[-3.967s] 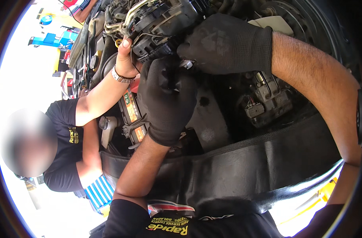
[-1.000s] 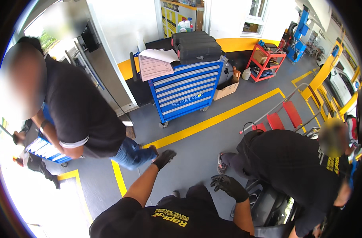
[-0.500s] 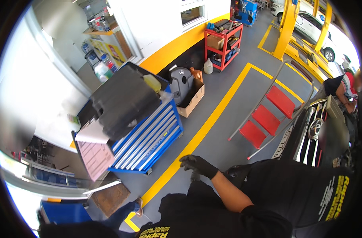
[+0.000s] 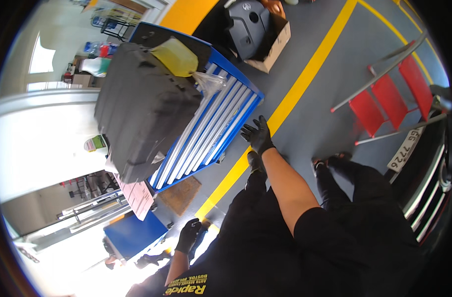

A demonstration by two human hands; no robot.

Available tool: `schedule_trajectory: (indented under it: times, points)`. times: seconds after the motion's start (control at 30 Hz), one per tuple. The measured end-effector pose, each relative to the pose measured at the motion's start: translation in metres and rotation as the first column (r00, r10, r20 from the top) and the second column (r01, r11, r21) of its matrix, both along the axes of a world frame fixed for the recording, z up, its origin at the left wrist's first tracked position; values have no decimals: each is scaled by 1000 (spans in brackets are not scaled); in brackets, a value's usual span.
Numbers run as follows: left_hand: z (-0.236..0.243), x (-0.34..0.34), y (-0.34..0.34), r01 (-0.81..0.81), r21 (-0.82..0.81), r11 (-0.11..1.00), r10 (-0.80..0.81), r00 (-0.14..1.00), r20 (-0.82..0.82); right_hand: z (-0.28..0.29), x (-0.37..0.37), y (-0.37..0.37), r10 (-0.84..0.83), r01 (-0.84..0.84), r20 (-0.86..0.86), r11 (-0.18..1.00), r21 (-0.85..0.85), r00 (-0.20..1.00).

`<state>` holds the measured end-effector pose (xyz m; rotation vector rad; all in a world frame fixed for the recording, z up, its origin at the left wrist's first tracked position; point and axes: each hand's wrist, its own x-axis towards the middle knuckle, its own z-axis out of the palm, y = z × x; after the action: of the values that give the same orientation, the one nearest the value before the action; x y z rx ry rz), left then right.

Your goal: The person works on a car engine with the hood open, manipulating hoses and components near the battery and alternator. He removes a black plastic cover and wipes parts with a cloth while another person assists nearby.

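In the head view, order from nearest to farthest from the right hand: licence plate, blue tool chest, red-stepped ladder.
1. Blue tool chest, left of the right hand.
2. Red-stepped ladder, right of the hand.
3. Licence plate, farther right.

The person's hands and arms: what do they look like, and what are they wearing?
The right hand and left hand wear close-fitting black gloves; any markings on them are too small to make out. The right forearm is bare up to a plain, short black sleeve. No cables show.
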<state>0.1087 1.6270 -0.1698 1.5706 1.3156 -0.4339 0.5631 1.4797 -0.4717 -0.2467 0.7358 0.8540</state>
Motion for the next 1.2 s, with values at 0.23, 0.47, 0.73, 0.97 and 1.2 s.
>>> schedule_trajectory:
  times: [0.23, 0.47, 0.73, 0.97, 1.2]
  points:
    - [16, -28, -15, 275, 13, 961, -264, 932, -248, -96, -10, 115, -118, 108, -27, 965, -239, 993]
    - [-9, -58, -16, 103, -46, 994, -112, 922, -372, -137, 17, 163, -214, 203, -13, 941, -273, 977]
    - [-81, 3, 6, 616, -20, 788, -604, 765, -223, -149, 5, 145, -280, 290, 85, 946, -146, 956]
    - [-225, 88, 4, 810, 35, 585, -810, 583, 59, -133, -45, 49, -291, 252, -93, 919, -304, 952]
    - [-333, 193, -15, 915, 32, 402, -905, 392, 167, -63, -31, -34, 925, 737, 239, -62, -673, 296]
